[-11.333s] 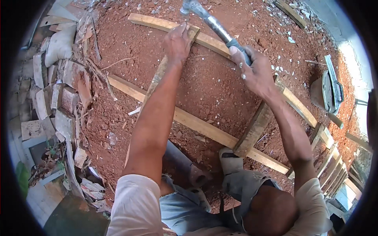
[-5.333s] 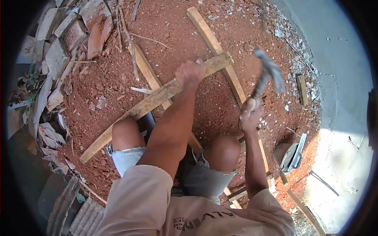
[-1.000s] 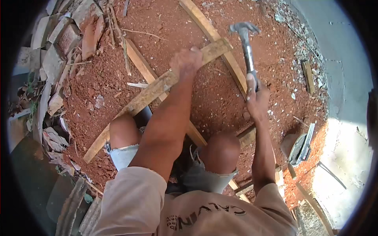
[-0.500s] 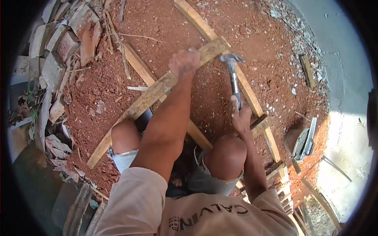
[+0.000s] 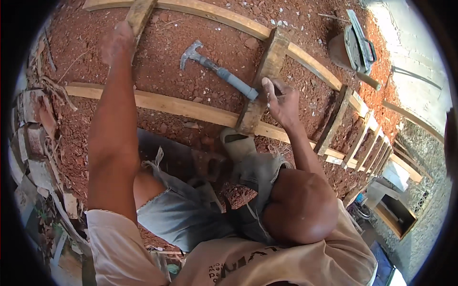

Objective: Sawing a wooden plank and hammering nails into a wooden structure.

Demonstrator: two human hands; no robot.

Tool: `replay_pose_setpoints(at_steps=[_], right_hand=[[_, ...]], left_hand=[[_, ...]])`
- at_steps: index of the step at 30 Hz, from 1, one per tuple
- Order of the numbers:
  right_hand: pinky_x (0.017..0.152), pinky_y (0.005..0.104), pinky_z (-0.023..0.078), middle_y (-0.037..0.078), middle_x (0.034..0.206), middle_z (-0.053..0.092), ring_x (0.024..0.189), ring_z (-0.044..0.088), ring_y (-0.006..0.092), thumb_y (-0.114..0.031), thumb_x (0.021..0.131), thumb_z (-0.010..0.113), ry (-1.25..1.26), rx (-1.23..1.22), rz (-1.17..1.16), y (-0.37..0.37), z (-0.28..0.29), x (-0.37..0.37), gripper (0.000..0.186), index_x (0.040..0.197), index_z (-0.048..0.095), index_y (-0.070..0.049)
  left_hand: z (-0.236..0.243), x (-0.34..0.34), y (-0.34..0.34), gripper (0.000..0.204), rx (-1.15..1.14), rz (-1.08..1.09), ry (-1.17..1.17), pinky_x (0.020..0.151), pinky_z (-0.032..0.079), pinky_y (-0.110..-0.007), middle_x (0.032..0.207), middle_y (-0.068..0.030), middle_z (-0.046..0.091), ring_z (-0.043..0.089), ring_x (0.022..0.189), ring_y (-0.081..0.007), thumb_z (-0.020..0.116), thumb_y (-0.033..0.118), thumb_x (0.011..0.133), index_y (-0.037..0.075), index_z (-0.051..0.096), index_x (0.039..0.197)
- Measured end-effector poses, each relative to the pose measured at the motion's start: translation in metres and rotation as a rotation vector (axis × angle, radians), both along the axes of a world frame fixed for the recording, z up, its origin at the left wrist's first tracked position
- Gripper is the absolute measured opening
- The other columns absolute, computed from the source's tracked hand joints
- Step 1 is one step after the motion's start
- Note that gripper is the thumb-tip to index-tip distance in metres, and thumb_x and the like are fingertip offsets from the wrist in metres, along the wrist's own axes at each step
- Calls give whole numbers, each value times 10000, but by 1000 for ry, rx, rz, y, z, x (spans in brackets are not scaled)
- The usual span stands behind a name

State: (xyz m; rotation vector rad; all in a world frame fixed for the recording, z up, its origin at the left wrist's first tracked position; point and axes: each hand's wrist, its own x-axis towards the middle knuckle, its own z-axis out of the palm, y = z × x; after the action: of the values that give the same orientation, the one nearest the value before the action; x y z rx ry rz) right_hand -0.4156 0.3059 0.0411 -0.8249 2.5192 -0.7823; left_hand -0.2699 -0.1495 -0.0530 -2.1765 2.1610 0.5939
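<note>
Two long wooden rails run across red soil, the far rail [image 5: 214, 13] and the near rail [image 5: 176, 106], joined by crosspieces like a ladder. At the far left my left hand [image 5: 118, 45] is closed round a wooden board [image 5: 140, 19] that crosses the far rail. A claw hammer [image 5: 229, 78] lies between the rails, its handle end against a short crosspiece [image 5: 273, 55]. My right hand [image 5: 285, 102] is off the hammer, beside that crosspiece, its fingers curled and thumb raised. Whatever it may pinch is too small to make out.
More crosspieces [image 5: 334, 121] follow along the rails to the right. A bucket [image 5: 344, 50] with tools on it stands at the far right by a pale wall [image 5: 415, 62]. Broken tiles and slabs [image 5: 36, 138] are piled at left. An open wooden box [image 5: 393, 209] sits lower right.
The view has turned toward the right part of the ladder frame. My right hand has let go of the hammer, which now lies down. My left hand still grips the board.
</note>
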Motion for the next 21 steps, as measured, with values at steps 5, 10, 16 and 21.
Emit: replay_pose_setpoints(at_steps=[5,10,16,21], right_hand=[[600,327,488,110,700,703,614,586,132,-295,1038,693,172,83,-431,142,11,-20,341,966,747,35],[557,268,433,12,695,649,627,569,77,-223,1066,649,-218,-92,-778,274,3,62,311,884,722,18],[659,389,542,113,765,720,688,679,201,-195,967,705,-74,399,-645,312,-46,125,232,1114,732,-18],[777,522,572,233,913,756,855,733,451,-227,964,636,-32,561,-600,313,-66,104,328,1250,683,-73]], left_hand=[[-31,13,-30,727,40,-254,-95,1087,479,-480,1411,-252,646,628,1306,-421,358,562,998,3,700,1310],[-59,28,-52,750,-56,-333,-38,1103,436,-497,1354,-285,666,610,1316,-422,313,559,991,4,694,1321],[-53,28,-53,763,-203,-471,-18,1083,445,-491,1311,-276,698,638,1284,-393,357,580,990,-33,697,1293],[-28,40,-22,634,-352,-601,304,1031,495,-403,1196,-205,743,688,1181,-313,596,488,989,-49,676,1316]])
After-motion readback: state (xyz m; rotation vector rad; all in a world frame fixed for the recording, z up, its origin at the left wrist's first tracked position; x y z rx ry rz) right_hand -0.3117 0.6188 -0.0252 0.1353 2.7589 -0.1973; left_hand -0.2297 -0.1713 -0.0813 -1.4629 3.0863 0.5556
